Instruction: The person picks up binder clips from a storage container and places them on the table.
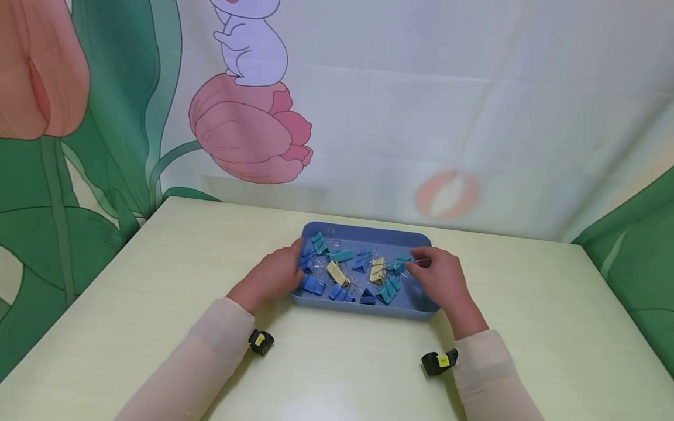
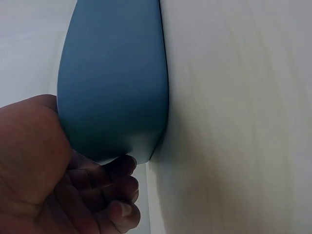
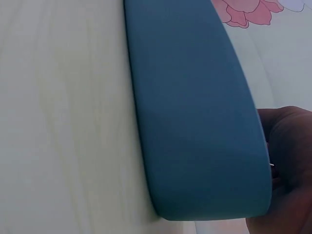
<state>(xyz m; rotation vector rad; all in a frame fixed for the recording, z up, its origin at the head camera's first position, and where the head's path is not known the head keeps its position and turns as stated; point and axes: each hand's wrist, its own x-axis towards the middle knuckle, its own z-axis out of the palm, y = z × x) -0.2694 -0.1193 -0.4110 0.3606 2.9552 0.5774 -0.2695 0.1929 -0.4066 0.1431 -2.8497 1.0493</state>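
Left of the frame's centre, the left hand (image 1: 276, 272) grips the left end of the blue tray (image 1: 363, 309). At centre, binder clips (image 1: 337, 273) lie inside. Right of centre, the right hand (image 1: 444, 278) pinches a teal clip (image 1: 398, 266).

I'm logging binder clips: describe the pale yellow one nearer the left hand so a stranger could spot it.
On the table, find the blue tray between the left hand and right hand. Inside it, left of the middle, a pale yellow clip lies aslant between a teal clip behind and a blue clip in front. The only other pale yellow one sits nearer the right hand.
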